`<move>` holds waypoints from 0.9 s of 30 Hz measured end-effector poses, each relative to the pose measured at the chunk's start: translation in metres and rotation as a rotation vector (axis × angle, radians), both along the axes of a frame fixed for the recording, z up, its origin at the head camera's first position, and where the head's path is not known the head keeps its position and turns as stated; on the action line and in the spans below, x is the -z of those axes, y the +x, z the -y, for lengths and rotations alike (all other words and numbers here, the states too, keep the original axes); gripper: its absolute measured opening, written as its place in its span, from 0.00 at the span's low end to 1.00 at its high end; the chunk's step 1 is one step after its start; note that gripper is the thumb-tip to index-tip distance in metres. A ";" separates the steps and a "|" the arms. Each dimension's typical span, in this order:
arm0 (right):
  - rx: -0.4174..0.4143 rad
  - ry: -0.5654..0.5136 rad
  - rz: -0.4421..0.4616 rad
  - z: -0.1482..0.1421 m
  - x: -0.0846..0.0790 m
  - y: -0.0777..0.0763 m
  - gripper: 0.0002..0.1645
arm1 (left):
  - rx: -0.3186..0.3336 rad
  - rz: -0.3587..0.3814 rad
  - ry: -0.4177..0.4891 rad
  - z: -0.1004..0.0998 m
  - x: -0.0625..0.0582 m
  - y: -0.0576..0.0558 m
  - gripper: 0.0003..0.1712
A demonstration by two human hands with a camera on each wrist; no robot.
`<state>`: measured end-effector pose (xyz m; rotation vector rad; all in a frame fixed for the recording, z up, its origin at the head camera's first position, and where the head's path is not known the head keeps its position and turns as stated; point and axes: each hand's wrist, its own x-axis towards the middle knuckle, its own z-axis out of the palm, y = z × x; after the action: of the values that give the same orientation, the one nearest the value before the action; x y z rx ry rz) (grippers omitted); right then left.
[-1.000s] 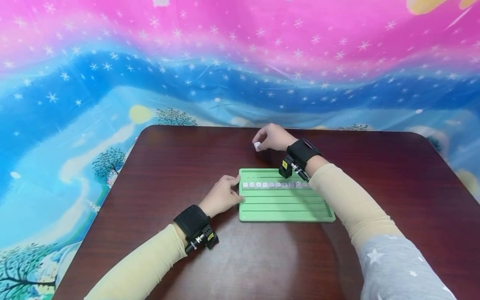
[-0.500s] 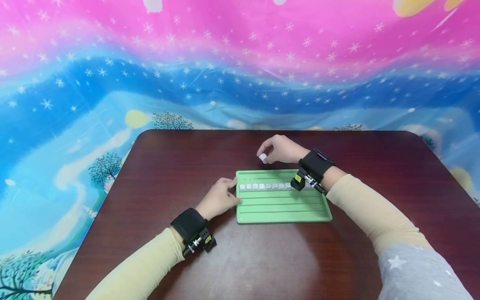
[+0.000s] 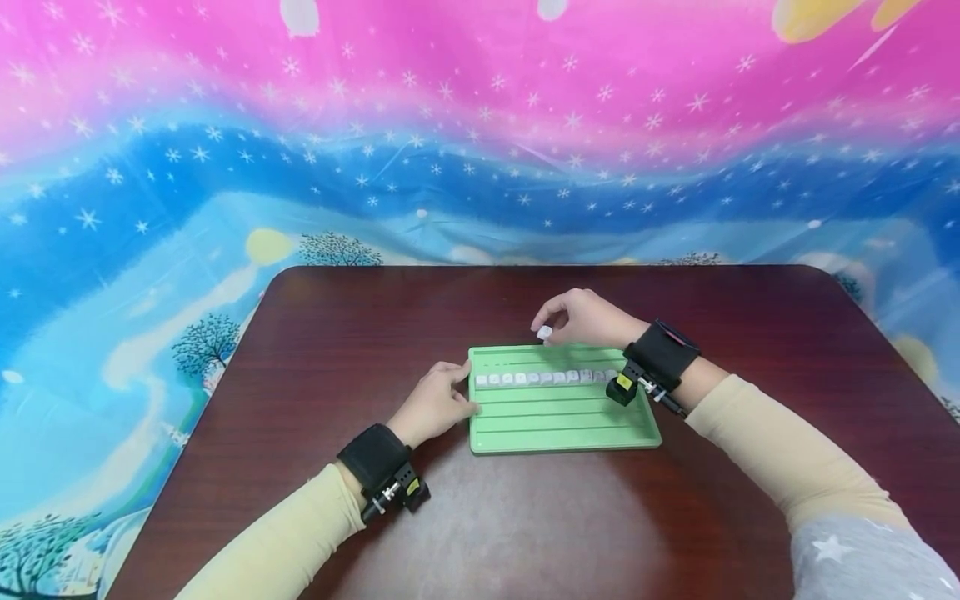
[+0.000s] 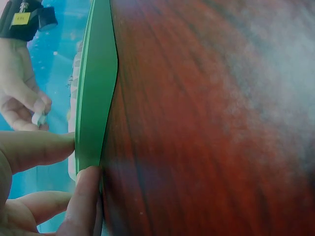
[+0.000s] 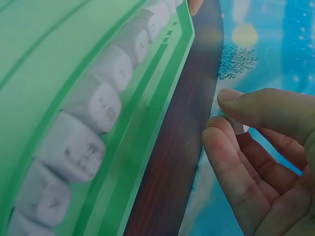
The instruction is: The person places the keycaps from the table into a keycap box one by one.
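Observation:
A shallow green tray (image 3: 558, 437) with parallel grooves lies on the table, a row of white keycaps (image 3: 527, 379) standing along one groove. My left hand (image 3: 431, 405) holds the tray's left end; in the left wrist view its fingers (image 4: 47, 147) lie against the rim and outer wall. Over the tray's back edge, my right hand (image 3: 588, 318) pinches a single white keycap (image 3: 544, 332) between thumb and fingers. The right wrist view shows dark printed characters on the row, while the pinched keycap (image 5: 241, 128) is mostly covered by the fingertips.
The dark reddish-brown table (image 3: 360, 325) extends around the tray. Behind it hangs a pink and blue cloth (image 3: 450, 125) with snowflakes and trees. A small camera (image 3: 622, 387) on the right wrist overlaps the right end of the keycap row.
My right hand has come nearer and to the right with the pinched keycap, from the table's back area to the tray's back edge. The left hand stays at the tray's left end.

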<state>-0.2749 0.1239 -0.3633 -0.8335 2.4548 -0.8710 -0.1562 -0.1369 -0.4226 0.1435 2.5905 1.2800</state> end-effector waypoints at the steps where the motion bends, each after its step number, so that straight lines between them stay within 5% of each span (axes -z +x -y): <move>1: 0.003 0.005 -0.006 -0.002 0.000 0.001 0.14 | -0.001 -0.003 -0.003 0.000 0.000 0.000 0.43; 27: 0.108 0.027 -0.061 -0.085 0.005 0.037 0.15 | -0.002 0.011 -0.018 -0.003 -0.005 0.000 0.42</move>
<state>-0.2377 0.2085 -0.3679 -0.7339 2.5801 -0.8591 -0.1557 -0.1339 -0.4176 0.1310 2.5927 1.2545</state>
